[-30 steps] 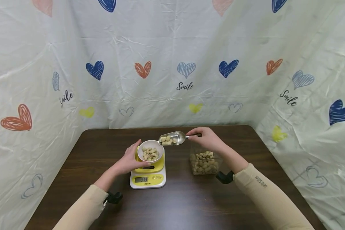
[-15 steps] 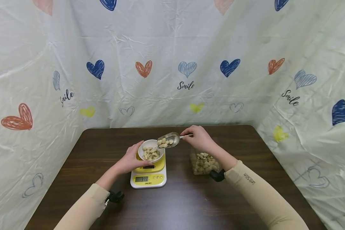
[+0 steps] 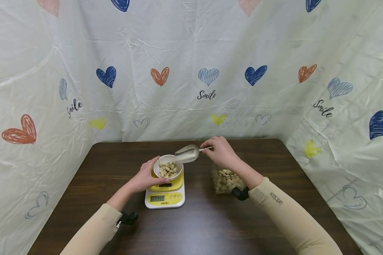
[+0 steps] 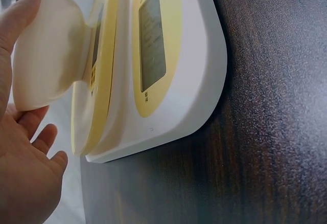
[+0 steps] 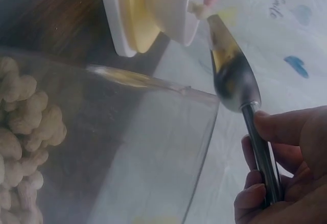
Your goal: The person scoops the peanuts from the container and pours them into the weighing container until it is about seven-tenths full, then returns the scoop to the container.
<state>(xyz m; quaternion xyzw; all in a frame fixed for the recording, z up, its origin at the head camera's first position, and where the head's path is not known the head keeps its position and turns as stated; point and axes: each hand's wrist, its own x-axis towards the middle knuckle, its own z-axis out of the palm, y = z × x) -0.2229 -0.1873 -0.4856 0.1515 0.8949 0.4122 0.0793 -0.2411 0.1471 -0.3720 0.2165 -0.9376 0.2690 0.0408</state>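
Observation:
My left hand (image 3: 143, 179) holds a small white bowl (image 4: 48, 50) of peanuts (image 3: 167, 170), thumb on one side and fingers on the other. The bowl stands on the yellow platform of a white digital kitchen scale (image 4: 191, 75). My right hand (image 3: 221, 152) grips the handle of a metal scoop (image 3: 189, 156). The scoop is tipped over the bowl's right rim, its underside turned up toward the head camera. In the right wrist view, pale peanuts (image 5: 199, 10) show at the scoop's lip by the bowl.
A clear plastic container (image 5: 202, 142) part-filled with peanuts (image 3: 228, 182) stands right of the scale, below my right forearm. The dark wooden table (image 3: 204, 219) reaches back to a white curtain (image 3: 178, 46) printed with hearts.
My right hand has moved left, bringing the scoop to the bowl, then turned it over so its peanuts fall in. The scale's display reading has changed. The left hand keeps its hold.

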